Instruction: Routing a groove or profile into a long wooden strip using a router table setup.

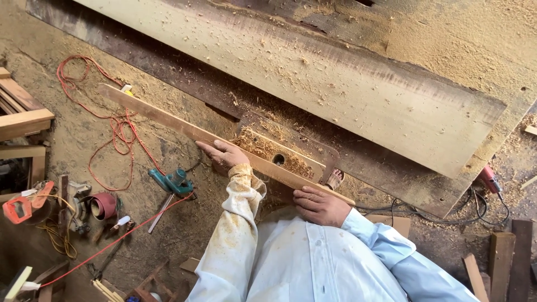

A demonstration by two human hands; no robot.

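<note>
A long narrow wooden strip (168,120) runs from upper left to lower right across the edge of a big sawdust-covered work table (347,84). My left hand (225,155) lies flat with spread fingers on the strip's near edge, close to a cutter opening (278,159) ringed with wood shavings. Further right, my right hand (320,205) grips the strip's near end with curled fingers. Both of my sleeves are pale and dusted with sawdust.
A red cable (114,131) loops over the sawdust floor at left. A teal power tool (172,182) lies below the strip. Timber offcuts (19,114) are stacked at far left, with a red-handled tool (22,207) and yellow cord nearby. Boards (500,257) stand at lower right.
</note>
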